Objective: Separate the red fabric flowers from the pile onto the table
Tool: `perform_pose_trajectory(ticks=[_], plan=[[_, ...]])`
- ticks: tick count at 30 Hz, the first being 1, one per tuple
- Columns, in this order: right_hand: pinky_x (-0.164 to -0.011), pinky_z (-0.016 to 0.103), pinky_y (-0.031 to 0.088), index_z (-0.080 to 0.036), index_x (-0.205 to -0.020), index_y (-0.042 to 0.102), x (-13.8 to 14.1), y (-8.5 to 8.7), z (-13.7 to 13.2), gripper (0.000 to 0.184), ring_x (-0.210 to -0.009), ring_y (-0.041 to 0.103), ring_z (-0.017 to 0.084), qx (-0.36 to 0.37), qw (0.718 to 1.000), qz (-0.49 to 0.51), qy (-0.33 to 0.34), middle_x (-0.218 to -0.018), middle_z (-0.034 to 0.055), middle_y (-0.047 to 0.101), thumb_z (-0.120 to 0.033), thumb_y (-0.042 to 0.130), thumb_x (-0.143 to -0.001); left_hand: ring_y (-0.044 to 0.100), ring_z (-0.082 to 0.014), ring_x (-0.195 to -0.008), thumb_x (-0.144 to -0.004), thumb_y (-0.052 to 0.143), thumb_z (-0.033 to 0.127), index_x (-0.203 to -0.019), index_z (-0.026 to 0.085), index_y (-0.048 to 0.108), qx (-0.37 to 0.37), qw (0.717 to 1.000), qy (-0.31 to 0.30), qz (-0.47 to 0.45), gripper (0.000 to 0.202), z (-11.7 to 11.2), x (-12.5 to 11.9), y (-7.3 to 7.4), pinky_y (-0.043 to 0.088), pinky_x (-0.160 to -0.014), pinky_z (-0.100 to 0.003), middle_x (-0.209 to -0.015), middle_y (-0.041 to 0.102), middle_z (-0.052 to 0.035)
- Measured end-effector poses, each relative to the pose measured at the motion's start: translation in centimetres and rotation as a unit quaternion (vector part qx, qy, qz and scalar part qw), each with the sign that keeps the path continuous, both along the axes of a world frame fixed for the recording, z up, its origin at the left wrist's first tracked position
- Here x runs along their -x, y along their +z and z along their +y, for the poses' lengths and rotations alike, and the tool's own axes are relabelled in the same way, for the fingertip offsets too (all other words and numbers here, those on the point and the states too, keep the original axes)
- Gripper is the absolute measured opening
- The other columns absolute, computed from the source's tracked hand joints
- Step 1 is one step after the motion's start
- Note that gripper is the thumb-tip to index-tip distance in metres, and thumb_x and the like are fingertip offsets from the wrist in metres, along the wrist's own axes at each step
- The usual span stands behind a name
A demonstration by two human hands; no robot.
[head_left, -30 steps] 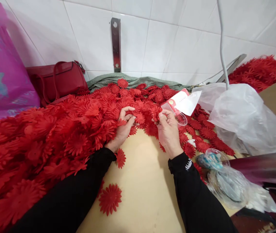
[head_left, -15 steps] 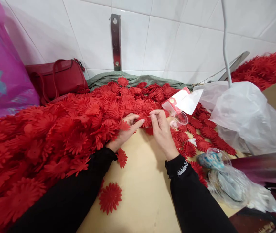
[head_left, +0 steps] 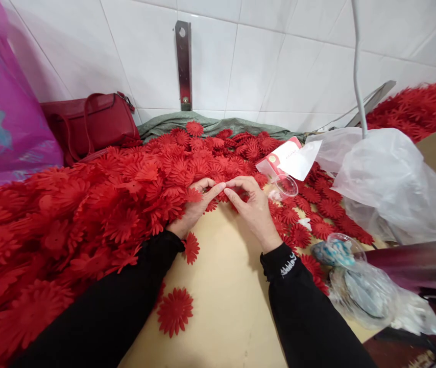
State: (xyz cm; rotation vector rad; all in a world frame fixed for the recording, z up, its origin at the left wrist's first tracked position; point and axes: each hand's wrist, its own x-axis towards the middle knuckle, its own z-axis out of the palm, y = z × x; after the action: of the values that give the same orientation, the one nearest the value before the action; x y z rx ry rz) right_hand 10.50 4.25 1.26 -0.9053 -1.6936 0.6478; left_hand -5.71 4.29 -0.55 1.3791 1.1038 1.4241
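Observation:
My left hand [head_left: 198,202] and my right hand [head_left: 252,207] meet fingertip to fingertip above the near edge of the flower pile. Thumb and forefinger of each hand are pinched on a red artificial flower, mostly hidden behind the fingers. Another red flower piece [head_left: 194,195] rests against the back of my left hand. Beside my left wrist lies a loose flower layer [head_left: 191,248], and a larger one [head_left: 175,312] is flat on the tabletop nearer to me.
A big heap of red flower layers [head_left: 99,204] covers the left and back of the pale tabletop [head_left: 221,286]. On the right are a clear plastic cup [head_left: 286,185], a white plastic bag [head_left: 379,174] and bagged items [head_left: 363,294]. A red handbag [head_left: 95,125] stands against the tiled wall.
My right hand has moved slightly left, and its thumb and forefinger now touch the fingertips of my left hand. The flower that showed between them is now largely covered.

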Motion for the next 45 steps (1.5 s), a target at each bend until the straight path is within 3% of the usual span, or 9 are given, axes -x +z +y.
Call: perform_pose_trajectory(ticks=[6, 13, 16, 19, 22, 24, 29, 39, 45], plan=[[-0.089, 0.036, 0.049, -0.023, -0.089, 0.068, -0.4, -1.3, 0.7, 0.013, -0.09, 0.063, 0.018, 0.107, 0.988, 0.11, 0.015, -0.094, 0.0018, 0.068, -0.036, 0.068, -0.091, 0.054, -0.0137, -0.072, -0.083, 0.074, 0.046, -0.076, 0.018, 0.069, -0.002, 0.999, -0.029, 0.025, 0.03, -0.1, -0.2, 0.1, 0.044, -0.072, -0.027, -0.076, 0.065, 0.0012], [-0.075, 0.03, 0.045, -0.024, -0.089, 0.059, -1.3, -1.4, 1.5, 0.017, -0.077, 0.054, 0.016, 0.105, 0.969, 0.206, -0.082, -0.083, -0.0022, 0.06, -0.04, 0.063, -0.092, 0.06, -0.0145, -0.079, -0.086, 0.073, 0.046, -0.087, 0.019, 0.072, 0.036, 0.999, -0.027, -0.029, 0.028, -0.1, -0.4, -0.2, 0.049, -0.076, -0.026, -0.087, 0.071, -0.0005], [-0.08, 0.034, 0.046, -0.025, -0.093, 0.059, -1.4, -0.5, 0.9, 0.01, -0.079, 0.057, 0.018, 0.09, 0.979, 0.161, -0.083, -0.082, -0.0013, 0.062, -0.034, 0.055, -0.095, 0.062, -0.0141, -0.081, -0.084, 0.075, 0.048, -0.09, 0.019, 0.072, 0.046, 0.995, -0.023, -0.089, 0.029, 0.3, -0.4, -0.7, 0.052, -0.079, -0.025, -0.09, 0.071, -0.0008], [-0.09, 0.04, 0.043, -0.025, -0.081, 0.06, -1.2, 0.4, 0.0, 0.022, -0.088, 0.058, 0.021, 0.026, 0.993, 0.034, -0.108, -0.083, 0.0011, 0.066, -0.021, 0.043, -0.094, 0.064, -0.0149, -0.086, -0.082, 0.076, 0.047, -0.089, 0.02, 0.071, 0.047, 0.987, -0.011, -0.155, 0.029, 0.6, -0.4, -1.0, 0.055, -0.086, -0.028, -0.093, 0.071, -0.0008], [-0.097, 0.045, 0.041, -0.024, -0.081, 0.062, -0.6, 0.8, -0.5, 0.021, -0.096, 0.059, 0.023, -0.034, 0.991, -0.034, -0.121, -0.092, 0.0044, 0.068, -0.022, 0.045, -0.095, 0.064, -0.0153, -0.089, -0.083, 0.076, 0.046, -0.087, 0.02, 0.07, 0.048, 0.985, -0.017, -0.164, 0.026, 0.6, -0.3, -0.9, 0.055, -0.088, -0.028, -0.094, 0.07, -0.001], [-0.095, 0.043, 0.045, -0.024, -0.095, 0.062, -0.2, 0.7, -0.5, 0.008, -0.097, 0.061, 0.023, -0.02, 0.994, 0.007, -0.104, -0.097, 0.0051, 0.067, -0.03, 0.057, -0.094, 0.063, -0.0146, -0.088, -0.083, 0.076, 0.044, -0.086, 0.02, 0.069, 0.044, 0.988, -0.033, -0.147, 0.026, 0.4, -0.3, -0.8, 0.054, -0.087, -0.026, -0.091, 0.069, -0.0002], [-0.085, 0.035, 0.052, -0.024, -0.106, 0.057, 0.6, -0.3, 0.0, 0.019, -0.087, 0.063, 0.017, 0.061, 0.991, 0.119, -0.026, -0.093, 0.0018, 0.064, -0.031, 0.067, -0.091, 0.06, -0.0138, -0.083, -0.087, 0.072, 0.052, -0.088, 0.019, 0.069, 0.039, 0.99, -0.065, -0.117, 0.032, 0.0, -0.5, -0.4, 0.051, -0.082, -0.025, -0.087, 0.066, 0.0007], [-0.09, 0.039, 0.052, -0.026, -0.1, 0.061, 0.4, 0.2, -0.7, 0.006, -0.099, 0.061, 0.021, -0.064, 0.996, -0.003, -0.054, -0.104, 0.0055, 0.063, -0.024, 0.06, -0.095, 0.051, -0.0127, -0.071, -0.082, 0.076, 0.051, -0.078, 0.018, 0.064, 0.032, 0.998, -0.041, -0.043, 0.035, 0.0, -0.3, -0.2, 0.045, -0.072, -0.026, -0.075, 0.06, 0.0026], [-0.102, 0.043, 0.051, -0.025, -0.093, 0.073, 0.5, 0.2, -0.5, 0.004, -0.111, 0.063, 0.023, -0.019, 1.0, 0.011, -0.019, -0.106, 0.0067, 0.067, -0.028, 0.072, -0.09, 0.043, -0.011, -0.062, -0.08, 0.076, 0.054, -0.066, 0.019, 0.057, 0.022, 0.999, -0.015, -0.041, 0.042, 0.5, -0.1, -0.8, 0.037, -0.062, -0.026, -0.065, 0.051, 0.0041]])
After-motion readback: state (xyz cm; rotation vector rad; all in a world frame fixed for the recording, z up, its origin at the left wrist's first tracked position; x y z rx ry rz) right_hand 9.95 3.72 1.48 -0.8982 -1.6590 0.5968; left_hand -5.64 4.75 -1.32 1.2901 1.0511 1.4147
